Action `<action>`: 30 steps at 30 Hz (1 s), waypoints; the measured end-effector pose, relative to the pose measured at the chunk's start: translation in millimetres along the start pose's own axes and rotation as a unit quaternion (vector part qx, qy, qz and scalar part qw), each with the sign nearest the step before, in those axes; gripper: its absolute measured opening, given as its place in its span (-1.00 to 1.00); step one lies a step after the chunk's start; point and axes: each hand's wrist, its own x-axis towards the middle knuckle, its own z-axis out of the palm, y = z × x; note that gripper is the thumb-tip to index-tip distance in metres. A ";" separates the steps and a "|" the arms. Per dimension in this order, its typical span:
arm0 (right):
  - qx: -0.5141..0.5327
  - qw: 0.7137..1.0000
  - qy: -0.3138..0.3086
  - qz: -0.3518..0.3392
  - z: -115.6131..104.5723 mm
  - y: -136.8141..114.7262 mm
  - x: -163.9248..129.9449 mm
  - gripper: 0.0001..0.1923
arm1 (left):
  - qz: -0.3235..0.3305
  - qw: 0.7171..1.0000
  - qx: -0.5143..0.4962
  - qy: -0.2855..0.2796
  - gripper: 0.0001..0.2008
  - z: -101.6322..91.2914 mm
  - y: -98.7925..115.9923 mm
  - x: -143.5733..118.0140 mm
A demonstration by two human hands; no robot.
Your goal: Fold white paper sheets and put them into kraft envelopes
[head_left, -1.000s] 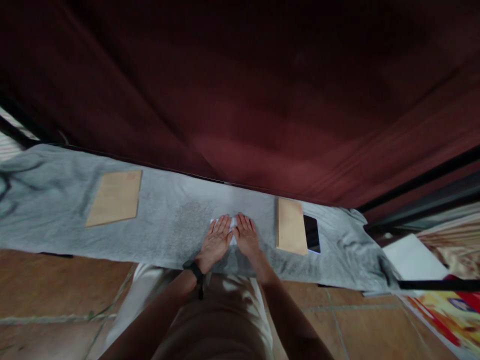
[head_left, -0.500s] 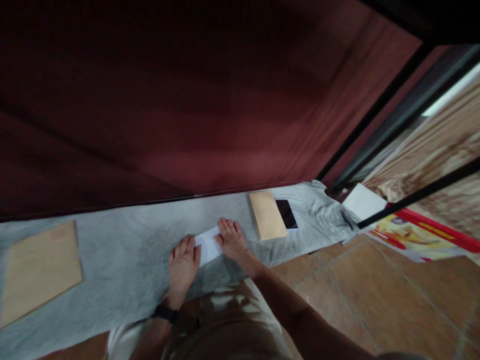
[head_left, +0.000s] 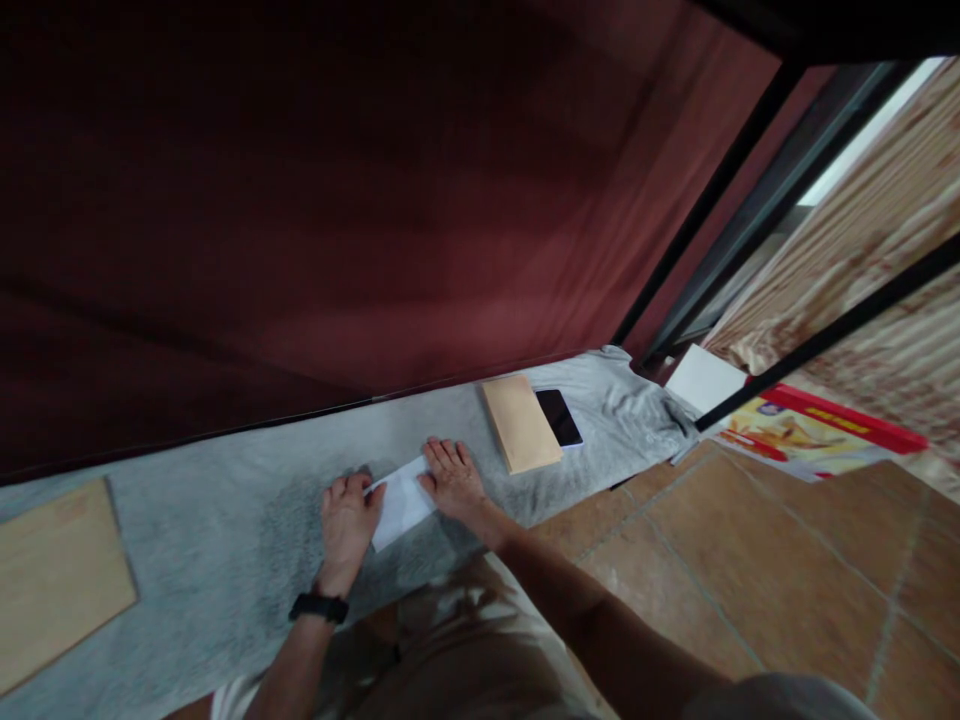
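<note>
A small white paper [head_left: 401, 503] lies on a grey cloth [head_left: 225, 520] spread over the floor. My left hand [head_left: 347, 520], with a black band on its wrist, has its fingers curled over the paper's left edge and grips it. At the paper's right end my right hand [head_left: 452, 478] lies flat and presses it down, fingers slightly apart. My knees are at the cloth's near edge.
A brown envelope [head_left: 521, 422] and a dark phone [head_left: 559, 417] lie on the cloth to the right. Another brown envelope [head_left: 52, 575] sits far left. A maroon curtain [head_left: 375, 200] hangs behind. A white sheet [head_left: 703, 378], a colourful poster [head_left: 787, 430] and tiled floor [head_left: 750, 560] are at right.
My hands have moved apart, uncovering the white paper between them. The left hand's fingers have curled onto its edge. The view has swung to the right.
</note>
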 end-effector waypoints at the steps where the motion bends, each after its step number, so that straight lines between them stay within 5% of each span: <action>1: 0.002 1.000 0.000 -0.002 -0.1 0.7 -0.4 -0.40 | -0.009 1.000 -0.020 -0.003 -0.74 -0.6 -0.5 0.7; 7: 0.029 0.999 0.018 0.002 0.2 2.0 -4.8 -0.49 | -0.155 0.972 -0.157 -0.082 -0.87 -15.7 5.6 -1.3; 16: 0.028 0.998 0.055 0.018 1.1 7.1 -10.1 -0.51 | -0.185 0.964 -0.168 -0.094 -0.85 -17.8 8.6 -7.0; 19: 0.020 0.998 0.065 0.009 1.4 0.1 -13.9 -0.51 | -0.199 0.963 -0.159 -0.085 -0.85 -15.9 12.6 -10.3; 26: 0.054 0.989 0.009 -0.139 10.4 -38.5 -29.6 -0.50 | -0.203 0.965 -0.158 -0.041 -0.80 -18.9 21.2 -11.1; 30: 0.019 0.989 0.020 -0.145 21.0 -40.3 -35.7 -0.47 | -0.130 0.981 -0.140 0.030 -0.69 -16.6 35.1 -19.0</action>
